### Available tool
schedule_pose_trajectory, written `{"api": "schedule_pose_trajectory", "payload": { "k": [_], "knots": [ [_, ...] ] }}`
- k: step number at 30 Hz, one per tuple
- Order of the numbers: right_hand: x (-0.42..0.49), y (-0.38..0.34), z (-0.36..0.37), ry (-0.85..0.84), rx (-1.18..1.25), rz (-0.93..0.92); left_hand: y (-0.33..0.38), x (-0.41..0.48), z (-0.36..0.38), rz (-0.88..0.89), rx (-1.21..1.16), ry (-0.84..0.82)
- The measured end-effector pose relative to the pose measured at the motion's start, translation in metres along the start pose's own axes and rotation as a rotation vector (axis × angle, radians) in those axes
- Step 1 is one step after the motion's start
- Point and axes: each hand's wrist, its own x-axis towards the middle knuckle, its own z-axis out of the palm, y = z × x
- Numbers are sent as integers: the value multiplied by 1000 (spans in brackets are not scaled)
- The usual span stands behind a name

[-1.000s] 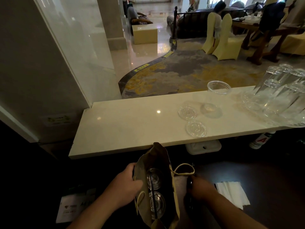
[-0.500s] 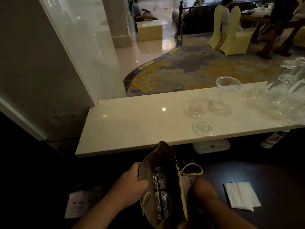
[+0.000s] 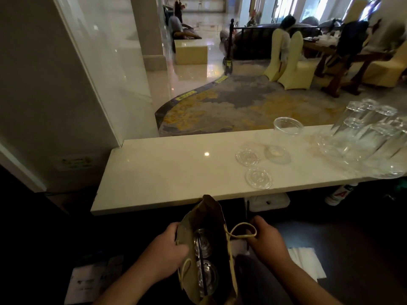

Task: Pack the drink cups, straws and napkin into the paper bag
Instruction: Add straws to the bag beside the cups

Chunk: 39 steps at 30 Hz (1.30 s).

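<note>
A brown paper bag (image 3: 189,225) stands open on the dark table at the bottom centre. Two lidded clear drink cups (image 3: 203,239) sit inside it, one behind the other, with a black straw (image 3: 201,260) lying across their lids. My left hand (image 3: 165,254) grips the bag's left rim. My right hand (image 3: 267,241) is closed beside the bag's right rope handle (image 3: 242,231), around a thin dark straw (image 3: 247,211) that stands upright. A folded white napkin (image 3: 306,263) lies on the table just right of my right wrist.
A cream stone counter (image 3: 165,170) runs across behind the bag. It carries two loose clear lids (image 3: 258,178), an empty clear cup (image 3: 286,130) and several upturned glasses (image 3: 365,137). A white card (image 3: 94,280) lies at the lower left. People sit at tables beyond the counter.
My right hand has risen from beside the bag's lower right side to its rope handle, still closed on the dark straw. My left hand keeps hold of the bag's rim.
</note>
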Motion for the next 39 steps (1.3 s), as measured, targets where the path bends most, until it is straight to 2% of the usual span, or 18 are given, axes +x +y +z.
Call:
{"api": "schedule_pose_trajectory", "payload": {
  "k": [7, 11, 21, 25, 30, 35, 39],
  "knots": [
    [1, -69, -78, 163, 21, -174, 1, 1, -5, 27, 22, -10],
    [9, -118, -116, 190, 81, -264, 1, -2, -6, 32, 24, -20],
    [3, -227, -160, 323, 324, -480, -1, 0, -3, 66, -12, -27],
    [-8, -229, -133, 219, 300, -435, -4, 1, -3, 83, -11, -15],
    [-24, -199, -70, -10, 212, -286, -6, 5, -3, 69, -40, -24],
    [-29, -170, -20, -116, 1, -178, -10, 7, -3, 50, -45, -10],
    [-32, -164, 11, -296, -189, -46, -8, 9, 0, 52, -42, -6]
  ]
}}
